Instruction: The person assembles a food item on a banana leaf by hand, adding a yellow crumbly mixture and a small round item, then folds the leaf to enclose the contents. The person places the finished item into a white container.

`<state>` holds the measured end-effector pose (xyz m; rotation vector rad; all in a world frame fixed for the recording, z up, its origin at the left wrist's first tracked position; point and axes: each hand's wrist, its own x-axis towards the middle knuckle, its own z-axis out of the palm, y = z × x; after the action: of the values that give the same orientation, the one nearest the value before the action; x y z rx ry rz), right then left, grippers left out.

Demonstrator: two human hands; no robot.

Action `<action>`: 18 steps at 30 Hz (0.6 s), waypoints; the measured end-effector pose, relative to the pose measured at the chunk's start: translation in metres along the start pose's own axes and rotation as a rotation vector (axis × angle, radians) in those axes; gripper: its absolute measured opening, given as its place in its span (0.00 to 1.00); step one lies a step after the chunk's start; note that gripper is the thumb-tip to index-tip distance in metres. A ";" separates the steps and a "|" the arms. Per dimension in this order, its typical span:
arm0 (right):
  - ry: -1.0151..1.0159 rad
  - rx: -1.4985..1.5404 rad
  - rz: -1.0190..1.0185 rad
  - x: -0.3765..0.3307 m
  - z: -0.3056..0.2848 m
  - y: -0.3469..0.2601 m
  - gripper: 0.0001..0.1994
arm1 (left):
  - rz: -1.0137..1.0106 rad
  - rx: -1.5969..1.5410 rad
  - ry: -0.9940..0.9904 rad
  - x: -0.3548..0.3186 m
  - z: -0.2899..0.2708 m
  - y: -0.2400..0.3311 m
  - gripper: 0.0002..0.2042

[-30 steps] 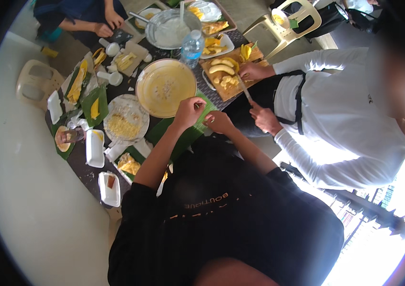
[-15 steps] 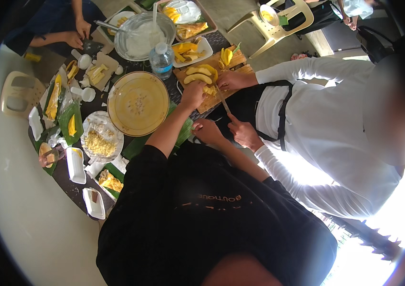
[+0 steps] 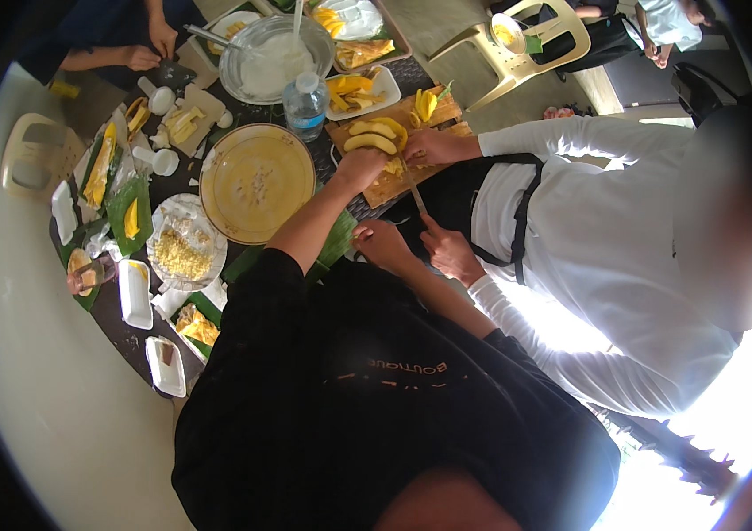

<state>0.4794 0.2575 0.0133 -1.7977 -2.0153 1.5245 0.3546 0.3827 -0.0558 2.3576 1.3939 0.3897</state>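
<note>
My left hand (image 3: 363,166) reaches over a wooden cutting board (image 3: 385,188), its fingers curled down at the peeled bananas (image 3: 370,142) and cut pieces (image 3: 393,165). Whatever its fingertips hold is hidden under the hand. Close to my body, my right hand (image 3: 382,242) is closed beside a green banana leaf (image 3: 338,241); I cannot make out anything in it. Across the board, a co-worker in white holds a knife (image 3: 413,188) in one hand (image 3: 452,250). The co-worker's other hand (image 3: 429,147) rests by the bananas.
A large yellowish plate (image 3: 257,183) lies left of the board. Behind stand a water bottle (image 3: 306,107), a metal bowl (image 3: 276,58) of white liquid and a tray of peels (image 3: 363,92). A plate of crumbly yellow food (image 3: 185,243) is at left. Another person's hands (image 3: 153,53) work at the far left.
The view has shifted slightly. My left hand stays at the bananas and my right hand remains closed near my body. The knife has barely moved.
</note>
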 end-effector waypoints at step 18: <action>0.037 0.751 0.186 0.018 -0.022 0.033 0.12 | -0.482 -1.031 0.148 -0.025 -0.037 0.013 0.15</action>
<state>0.5106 0.2796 -0.0065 -1.6707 -1.0317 1.9156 0.3372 0.3613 -0.0187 1.1532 1.3003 0.8800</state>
